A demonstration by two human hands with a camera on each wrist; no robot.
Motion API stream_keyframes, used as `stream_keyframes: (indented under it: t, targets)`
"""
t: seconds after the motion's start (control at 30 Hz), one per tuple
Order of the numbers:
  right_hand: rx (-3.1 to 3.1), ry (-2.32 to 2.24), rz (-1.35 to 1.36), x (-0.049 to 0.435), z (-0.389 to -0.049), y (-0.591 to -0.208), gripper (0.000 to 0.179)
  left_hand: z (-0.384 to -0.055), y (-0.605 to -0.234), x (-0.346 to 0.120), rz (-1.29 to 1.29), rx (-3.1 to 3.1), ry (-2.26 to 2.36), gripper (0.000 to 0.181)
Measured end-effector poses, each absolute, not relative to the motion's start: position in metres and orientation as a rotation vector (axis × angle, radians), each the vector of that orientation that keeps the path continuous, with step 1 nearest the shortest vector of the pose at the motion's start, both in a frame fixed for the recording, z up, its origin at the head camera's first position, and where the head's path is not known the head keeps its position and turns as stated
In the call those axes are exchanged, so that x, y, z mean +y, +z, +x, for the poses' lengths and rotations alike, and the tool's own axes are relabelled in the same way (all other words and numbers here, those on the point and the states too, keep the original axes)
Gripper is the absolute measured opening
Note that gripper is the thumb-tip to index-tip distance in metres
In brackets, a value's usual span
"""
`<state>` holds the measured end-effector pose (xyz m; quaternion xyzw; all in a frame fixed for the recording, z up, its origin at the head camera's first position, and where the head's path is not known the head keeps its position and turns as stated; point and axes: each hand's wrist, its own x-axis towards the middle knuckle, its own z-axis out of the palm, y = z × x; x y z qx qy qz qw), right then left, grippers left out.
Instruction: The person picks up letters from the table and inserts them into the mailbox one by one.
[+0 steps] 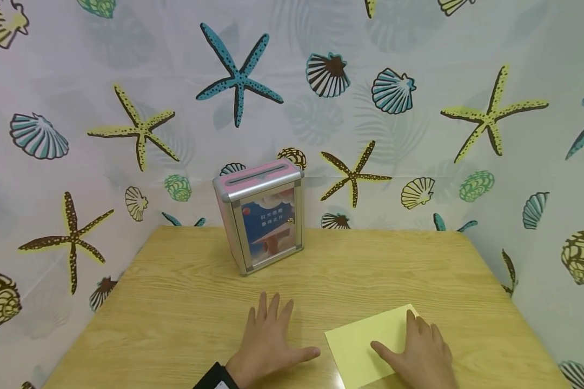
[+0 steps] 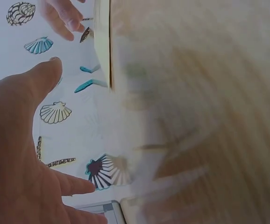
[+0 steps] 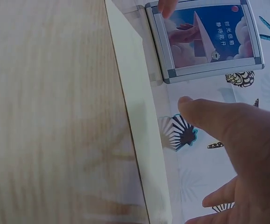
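A pale yellow envelope or folded sheet (image 1: 357, 346) lies flat on the table, right of centre in the head view. My right hand (image 1: 420, 351) is over its right part, fingers spread, thumb pointing left across it. To the left of the yellow paper, my left hand (image 1: 267, 346) hovers low above the wood with fingers spread and nothing in it. Behind the hands stands a pink and silver ballot-style box (image 1: 267, 221), upright, with a slot in its top and a picture panel with a small lock on its front.
The wooden table (image 1: 175, 302) reaches back to a hanging cloth (image 1: 297, 124) printed with starfish and shells, which encloses the back and both sides. A black band (image 1: 216, 375) is on the left wrist.
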<state>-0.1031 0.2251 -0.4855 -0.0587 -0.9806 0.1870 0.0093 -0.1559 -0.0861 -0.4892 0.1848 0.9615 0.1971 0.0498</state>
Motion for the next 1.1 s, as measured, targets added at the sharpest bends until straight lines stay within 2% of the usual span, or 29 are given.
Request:
stream_keyframes:
  t: [0.23, 0.5, 0.8, 1.1]
  targets:
    - [-3.157, 0.458, -0.222, 0.244, -0.094, -0.496, 0.121, -0.147, -0.492, -0.081, 0.641, 2.818, 0.638, 0.111]
    - [-3.227, 0.485, -0.452, 0.266, -0.1, -0.504, 0.13, -0.153, -0.498, -0.057, 0.769, 2.719, 0.582, 0.109]
    - [-3.222, 0.471, -0.432, 0.272, -0.109, -0.503, 0.121, -0.163, -0.506, -0.031, 0.88, 2.7, 0.468, 0.102]
    - [-3.126, 0.431, -0.318, 0.274, -0.115, -0.499, 0.107, -0.175, -0.499, -0.011, 0.985, 2.774, 0.348, 0.084]
